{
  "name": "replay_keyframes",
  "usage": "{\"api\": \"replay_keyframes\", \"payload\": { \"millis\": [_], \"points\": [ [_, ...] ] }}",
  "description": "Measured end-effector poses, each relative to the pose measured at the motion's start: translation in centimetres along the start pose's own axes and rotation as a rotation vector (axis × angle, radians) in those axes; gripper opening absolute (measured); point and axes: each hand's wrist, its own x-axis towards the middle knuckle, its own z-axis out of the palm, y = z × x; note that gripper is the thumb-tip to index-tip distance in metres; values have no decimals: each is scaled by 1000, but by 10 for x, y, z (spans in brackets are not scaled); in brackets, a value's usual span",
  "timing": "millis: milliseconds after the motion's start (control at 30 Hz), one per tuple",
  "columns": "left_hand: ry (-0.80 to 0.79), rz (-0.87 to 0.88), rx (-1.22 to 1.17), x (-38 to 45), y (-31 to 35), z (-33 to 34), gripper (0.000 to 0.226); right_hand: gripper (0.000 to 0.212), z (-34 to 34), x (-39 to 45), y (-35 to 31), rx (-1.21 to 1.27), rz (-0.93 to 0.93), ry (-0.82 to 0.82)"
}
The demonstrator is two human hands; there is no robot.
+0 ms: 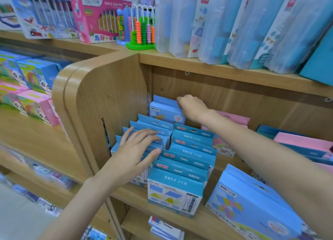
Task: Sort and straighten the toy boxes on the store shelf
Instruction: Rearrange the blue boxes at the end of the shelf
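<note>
While flat left hand presses upright front boxes, right hand pinching upright rear box.

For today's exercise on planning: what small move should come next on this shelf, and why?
Probably the right hand should pull the back box upright and forward. It grips that box's top edge, while the left hand rests flat on the left row, steadying it.

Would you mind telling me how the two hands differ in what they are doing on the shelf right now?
The left hand lies flat with spread fingers on the front row of blue boxes, while the right hand reaches deeper and grips the light blue box at the back. The left sits lower and nearer; the right is higher. Both are bare and work on the same shelf.
</note>
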Motion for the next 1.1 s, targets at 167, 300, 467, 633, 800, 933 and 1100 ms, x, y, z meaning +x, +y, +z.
{"api": "replay_keyframes", "payload": {
  "millis": [167,300,467,633,800,933,1100],
  "points": [
    [-88,29,34,-3,-1,-1,76,39,-1,1,-2,88,43,4],
    [-112,40,10,-3,-4,-1,79,19,-8,-14,-2,-16,58,157],
    [-17,73,57,-1,3,-2,81,7,-40,-85,23,-6,63,496],
    [7,274,-56,13,41,1,63,8,-83,-185,47,130,237,755],
    [-198,412,10,19,61,23,95,2,-97,-252,62,250,440,614],
    [-251,391,98,19,61,27,96,10,-83,-275,65,367,533,441],
    [-202,410,84,18,62,26,95,7,-80,-295,67,525,587,450]
  ]
}}
